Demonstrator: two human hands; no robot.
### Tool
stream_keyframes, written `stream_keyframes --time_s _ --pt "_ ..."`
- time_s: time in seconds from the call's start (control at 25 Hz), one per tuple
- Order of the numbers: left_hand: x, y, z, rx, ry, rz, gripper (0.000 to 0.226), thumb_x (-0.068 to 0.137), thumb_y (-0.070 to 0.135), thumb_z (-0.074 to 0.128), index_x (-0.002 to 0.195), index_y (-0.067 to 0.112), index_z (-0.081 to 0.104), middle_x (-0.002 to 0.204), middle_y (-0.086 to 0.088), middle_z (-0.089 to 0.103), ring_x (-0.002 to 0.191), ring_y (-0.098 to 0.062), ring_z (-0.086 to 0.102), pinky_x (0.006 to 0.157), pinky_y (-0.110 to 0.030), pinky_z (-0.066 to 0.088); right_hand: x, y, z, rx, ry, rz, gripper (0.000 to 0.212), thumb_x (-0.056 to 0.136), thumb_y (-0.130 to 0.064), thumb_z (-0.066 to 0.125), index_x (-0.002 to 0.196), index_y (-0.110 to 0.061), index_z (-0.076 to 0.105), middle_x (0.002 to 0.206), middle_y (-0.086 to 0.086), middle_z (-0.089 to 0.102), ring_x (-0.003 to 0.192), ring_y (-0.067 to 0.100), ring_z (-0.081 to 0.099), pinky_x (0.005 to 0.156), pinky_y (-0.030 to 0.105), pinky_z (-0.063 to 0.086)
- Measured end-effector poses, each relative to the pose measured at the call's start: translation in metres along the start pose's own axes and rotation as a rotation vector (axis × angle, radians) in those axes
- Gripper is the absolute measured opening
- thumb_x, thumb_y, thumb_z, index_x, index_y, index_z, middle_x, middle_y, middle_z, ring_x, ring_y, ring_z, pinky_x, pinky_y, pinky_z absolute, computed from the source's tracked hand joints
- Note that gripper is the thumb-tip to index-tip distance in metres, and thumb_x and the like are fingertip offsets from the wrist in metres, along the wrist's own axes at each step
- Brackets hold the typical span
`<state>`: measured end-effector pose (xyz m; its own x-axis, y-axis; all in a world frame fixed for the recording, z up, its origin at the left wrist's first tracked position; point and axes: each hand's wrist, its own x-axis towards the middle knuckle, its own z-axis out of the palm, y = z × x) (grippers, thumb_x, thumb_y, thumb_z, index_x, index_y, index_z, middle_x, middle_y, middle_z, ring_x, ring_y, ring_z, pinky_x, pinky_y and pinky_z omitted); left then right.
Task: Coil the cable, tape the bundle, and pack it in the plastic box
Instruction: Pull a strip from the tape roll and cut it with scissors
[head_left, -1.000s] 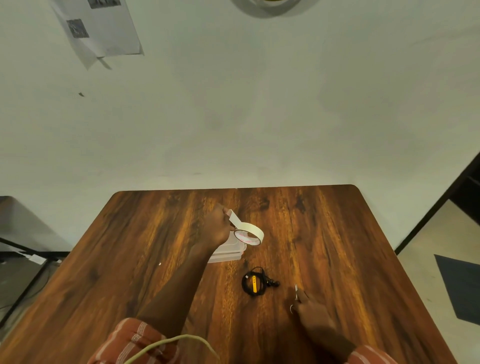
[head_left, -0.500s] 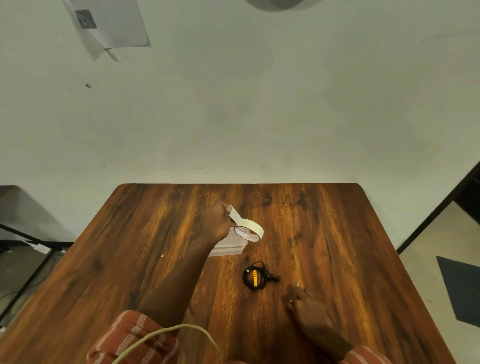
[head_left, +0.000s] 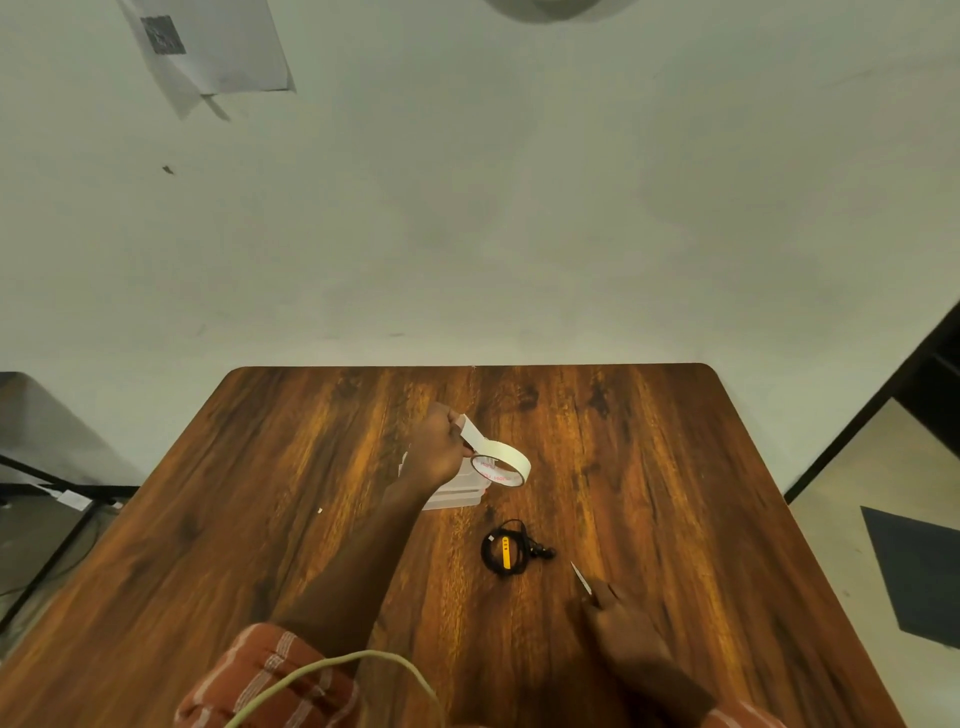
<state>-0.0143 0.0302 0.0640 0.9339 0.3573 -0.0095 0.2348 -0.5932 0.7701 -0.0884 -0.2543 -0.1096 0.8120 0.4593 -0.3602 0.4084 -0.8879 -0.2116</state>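
A black coiled cable (head_left: 506, 552) with a yellow part lies on the wooden table (head_left: 675, 493) near the middle. My left hand (head_left: 439, 449) is raised above the clear plastic box (head_left: 457, 493) and holds a roll of white tape (head_left: 501, 462) by its pulled-out end, so the roll hangs to the right of the hand. My right hand (head_left: 621, 618) rests on the table to the right of the cable and grips scissors (head_left: 582, 578), whose blades point toward the cable. The box is partly hidden behind my left hand.
The table's far edge meets a pale wall. Papers (head_left: 208, 52) hang on the wall at upper left. A pale cord (head_left: 332, 675) loops over my left sleeve at the bottom. A dark frame (head_left: 52, 488) stands left of the table, a dark mat (head_left: 919, 571) lies at the right.
Both hands stay almost where they were. The tape roll hangs from my left hand as before, and the view has shifted slightly.
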Motion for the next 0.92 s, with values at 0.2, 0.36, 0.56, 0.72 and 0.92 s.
stream_keyframes --time_s 0.2,0.36,0.56,0.72,0.92 --pt "0.003 0.0 0.008 -0.034 -0.023 -0.01 0.004 0.099 0.014 0.05 0.102 0.015 0.051 0.111 -0.013 0.066 0.093 -0.025 0.071 0.078 -0.039 0.062 0.004 -0.001 -0.013 -0.003 -0.077 0.007 0.043 0.103 -0.021 0.034 0.145 -0.01 0.036 0.152 0.012 0.034 0.127 0.029 0.047 0.103 0.041 0.042" --pt "0.003 0.0 0.007 -0.036 -0.034 -0.017 0.009 0.097 0.009 0.054 0.103 0.015 0.051 0.113 -0.013 0.066 0.095 -0.026 0.07 0.079 -0.041 0.062 0.0 0.013 -0.016 0.129 0.068 0.096 0.034 0.101 -0.032 0.038 0.131 -0.025 0.051 0.131 0.0 0.055 0.103 0.011 0.056 0.093 0.027 0.047" --pt "0.003 0.0 0.005 -0.067 -0.033 -0.046 0.011 0.097 0.01 0.054 0.105 0.016 0.05 0.114 -0.013 0.066 0.094 -0.026 0.071 0.08 -0.041 0.061 -0.009 0.011 -0.015 0.144 0.098 0.196 0.032 0.099 -0.034 0.041 0.128 -0.026 0.052 0.132 -0.003 0.053 0.113 0.011 0.053 0.097 0.029 0.047" --pt "0.004 0.001 0.005 -0.092 -0.025 -0.063 0.01 0.098 0.011 0.052 0.106 0.016 0.05 0.116 -0.014 0.065 0.095 -0.026 0.071 0.079 -0.039 0.062 -0.009 -0.014 -0.027 0.762 0.158 0.543 0.017 0.093 -0.014 0.048 0.095 -0.014 0.065 0.084 -0.001 0.07 0.069 0.01 0.061 0.058 0.027 0.052" --pt "0.006 0.006 0.004 -0.13 -0.008 -0.081 0.007 0.099 0.013 0.05 0.106 0.016 0.05 0.117 -0.013 0.065 0.096 -0.025 0.071 0.079 -0.036 0.061 -0.001 -0.045 -0.056 1.903 0.151 0.687 0.025 0.094 0.006 0.036 0.11 0.001 0.055 0.082 0.017 0.061 0.07 0.023 0.056 0.061 0.035 0.051"
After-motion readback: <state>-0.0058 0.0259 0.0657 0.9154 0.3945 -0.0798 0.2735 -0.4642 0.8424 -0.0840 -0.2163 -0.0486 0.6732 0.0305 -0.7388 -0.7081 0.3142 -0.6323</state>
